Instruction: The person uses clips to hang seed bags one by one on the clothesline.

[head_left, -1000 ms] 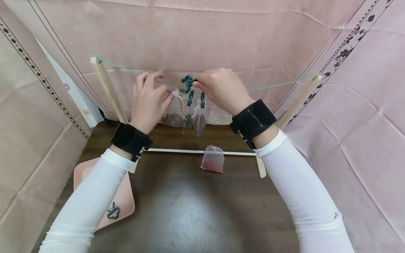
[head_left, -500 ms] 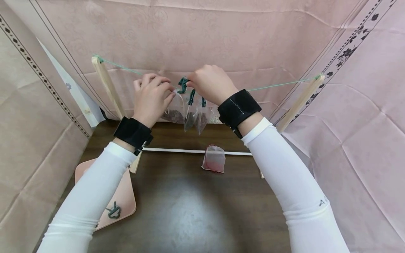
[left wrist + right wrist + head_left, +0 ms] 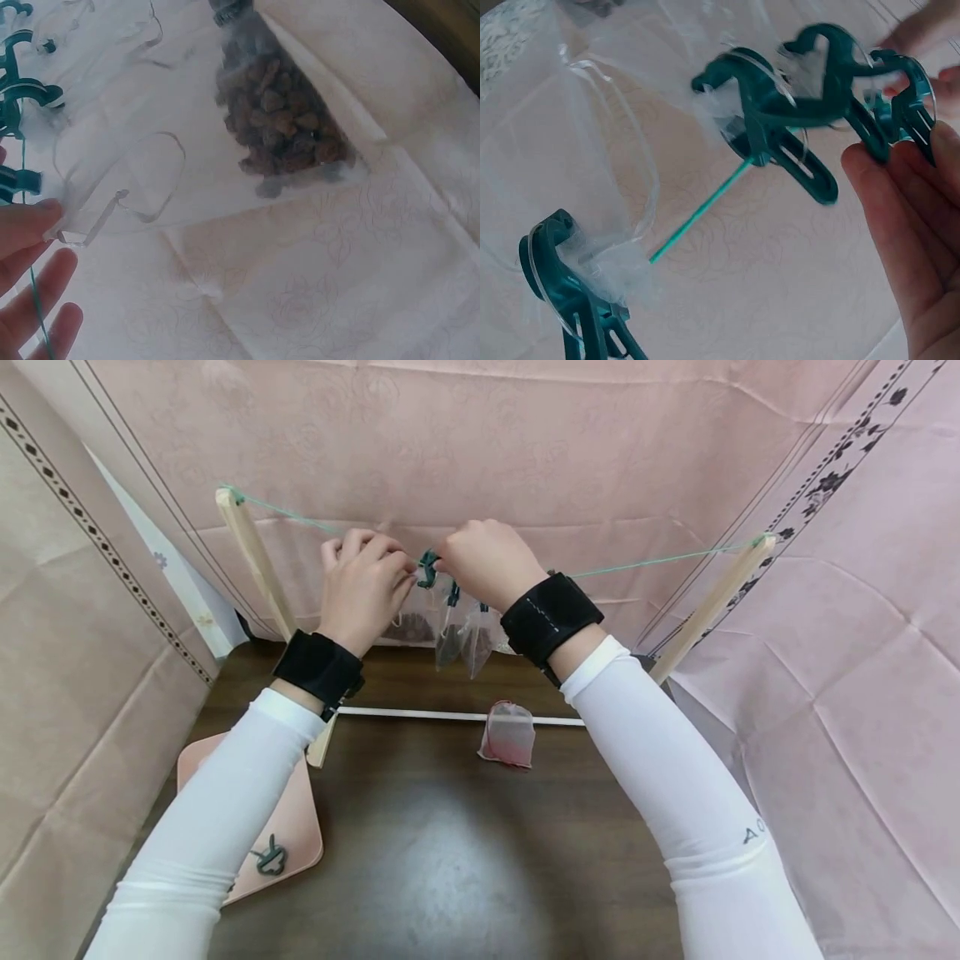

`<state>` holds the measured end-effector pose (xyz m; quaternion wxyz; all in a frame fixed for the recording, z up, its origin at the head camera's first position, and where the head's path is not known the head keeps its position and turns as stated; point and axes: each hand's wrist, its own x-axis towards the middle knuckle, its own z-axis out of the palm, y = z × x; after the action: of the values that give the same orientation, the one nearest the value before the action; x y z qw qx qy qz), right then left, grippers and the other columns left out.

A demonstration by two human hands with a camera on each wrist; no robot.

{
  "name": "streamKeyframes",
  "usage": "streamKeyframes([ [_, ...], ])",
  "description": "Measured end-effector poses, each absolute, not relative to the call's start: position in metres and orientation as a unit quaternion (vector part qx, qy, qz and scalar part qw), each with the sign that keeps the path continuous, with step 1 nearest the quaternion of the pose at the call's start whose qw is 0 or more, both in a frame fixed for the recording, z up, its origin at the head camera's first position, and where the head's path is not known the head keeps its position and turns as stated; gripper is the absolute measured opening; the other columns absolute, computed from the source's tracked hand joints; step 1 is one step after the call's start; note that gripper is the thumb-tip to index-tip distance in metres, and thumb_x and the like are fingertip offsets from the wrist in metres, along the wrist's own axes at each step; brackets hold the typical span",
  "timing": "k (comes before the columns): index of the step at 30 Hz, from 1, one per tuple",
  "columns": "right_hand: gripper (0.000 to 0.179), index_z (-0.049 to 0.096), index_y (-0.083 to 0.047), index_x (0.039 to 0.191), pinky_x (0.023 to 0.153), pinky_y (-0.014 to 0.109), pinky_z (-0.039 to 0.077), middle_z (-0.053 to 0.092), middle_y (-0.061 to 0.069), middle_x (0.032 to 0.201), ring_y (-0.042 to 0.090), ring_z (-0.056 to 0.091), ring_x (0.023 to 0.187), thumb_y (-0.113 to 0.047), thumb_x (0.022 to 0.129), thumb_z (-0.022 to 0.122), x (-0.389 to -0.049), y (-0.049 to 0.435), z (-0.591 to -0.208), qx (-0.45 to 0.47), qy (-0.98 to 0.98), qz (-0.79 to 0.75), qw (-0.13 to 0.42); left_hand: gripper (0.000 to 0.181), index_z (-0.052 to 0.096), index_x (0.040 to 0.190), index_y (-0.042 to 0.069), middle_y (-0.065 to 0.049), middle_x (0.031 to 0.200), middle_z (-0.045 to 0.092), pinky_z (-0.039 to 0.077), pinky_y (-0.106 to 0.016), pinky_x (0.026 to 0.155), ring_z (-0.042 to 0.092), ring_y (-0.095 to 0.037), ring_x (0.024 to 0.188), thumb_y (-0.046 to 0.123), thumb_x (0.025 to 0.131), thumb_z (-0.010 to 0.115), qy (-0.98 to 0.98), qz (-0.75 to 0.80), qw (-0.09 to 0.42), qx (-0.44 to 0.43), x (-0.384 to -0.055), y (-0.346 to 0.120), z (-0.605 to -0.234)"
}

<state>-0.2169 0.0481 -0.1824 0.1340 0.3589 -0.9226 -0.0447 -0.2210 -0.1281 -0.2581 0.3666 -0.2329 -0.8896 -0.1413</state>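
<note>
In the head view my left hand (image 3: 365,589) is at the green string (image 3: 637,563), pinching the top edge of a sheer drawstring bag (image 3: 154,176). Brown pebble-like lumps (image 3: 281,124) show low in this bag in the left wrist view. My right hand (image 3: 487,562) pinches the handles of a green plastic spring clip (image 3: 907,97), close to the left fingertips. Beside it in the right wrist view, other green clips (image 3: 562,285) grip sheer bags on the string. Whether the held clip's mouth is over the bag's edge, I cannot tell.
Wooden posts (image 3: 258,564) hold up the string, and a white rod (image 3: 412,714) runs low between them. A sheer bag with red trim (image 3: 508,735) lies on the dark table (image 3: 450,860). On the pink tray (image 3: 296,827) rests another green clip (image 3: 271,857).
My right hand has moved left with the green clip, up close to my left hand. The left hand has stayed nearly in place, its fingers drawn closer together at the bag's edge.
</note>
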Motion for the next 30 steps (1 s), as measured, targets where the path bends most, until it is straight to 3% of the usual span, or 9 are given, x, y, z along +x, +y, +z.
streamKeyframes([
  [6, 0.027, 0.067, -0.010, 0.093, 0.059, 0.032, 0.048, 0.064, 0.003, 0.076, 0.019, 0.058, 0.066, -0.031, 0.090, 0.052, -0.216, 0.039, -0.185, 0.368, -0.914, -0.081, 0.148, 0.014, 0.068, 0.083, 0.010, -0.004, 0.100, 0.059, 0.026, -0.045, 0.083, 0.043, -0.026, 0.102, 0.023, 0.084, 0.063, -0.893, -0.144, 0.358, -0.231, -0.222, -0.130, -0.257],
  [13, 0.028, 0.070, -0.013, 0.087, 0.054, 0.034, 0.046, 0.061, 0.003, 0.070, 0.019, 0.053, 0.067, -0.036, 0.089, 0.053, -0.215, 0.035, -0.189, 0.362, -0.904, -0.133, 0.182, 0.015, 0.067, 0.081, 0.010, -0.005, 0.100, 0.058, 0.026, -0.046, 0.083, 0.042, -0.027, 0.102, 0.023, 0.085, 0.061, -0.891, -0.146, 0.358, -0.236, -0.220, -0.131, -0.257],
  [20, 0.025, 0.067, -0.014, 0.071, 0.052, 0.029, 0.040, 0.050, -0.002, 0.058, 0.015, 0.041, 0.057, -0.015, 0.090, 0.051, -0.210, 0.026, -0.192, 0.379, -0.896, -0.152, 0.178, 0.012, 0.067, 0.079, 0.011, -0.005, 0.099, 0.057, 0.026, -0.045, 0.083, 0.042, -0.027, 0.103, 0.020, 0.084, 0.062, -0.898, -0.131, 0.347, -0.238, -0.219, -0.134, -0.259],
  [26, 0.030, 0.065, -0.014, 0.069, 0.054, 0.031, 0.043, 0.049, -0.002, 0.059, 0.016, 0.046, 0.061, -0.039, 0.084, 0.058, -0.207, 0.021, -0.194, 0.371, -0.898, -0.164, 0.173, 0.011, 0.067, 0.080, 0.010, -0.006, 0.098, 0.058, 0.026, -0.045, 0.083, 0.042, -0.027, 0.102, 0.019, 0.084, 0.061, -0.898, -0.126, 0.346, -0.243, -0.219, -0.135, -0.260],
  [30, 0.030, 0.068, -0.015, 0.074, 0.057, 0.032, 0.045, 0.055, -0.001, 0.062, 0.018, 0.051, 0.066, -0.042, 0.082, 0.060, -0.207, 0.021, -0.195, 0.368, -0.899, -0.168, 0.166, 0.010, 0.067, 0.081, 0.010, -0.006, 0.098, 0.058, 0.027, -0.045, 0.083, 0.042, -0.027, 0.103, 0.019, 0.084, 0.062, -0.896, -0.124, 0.348, -0.245, -0.219, -0.136, -0.262],
])
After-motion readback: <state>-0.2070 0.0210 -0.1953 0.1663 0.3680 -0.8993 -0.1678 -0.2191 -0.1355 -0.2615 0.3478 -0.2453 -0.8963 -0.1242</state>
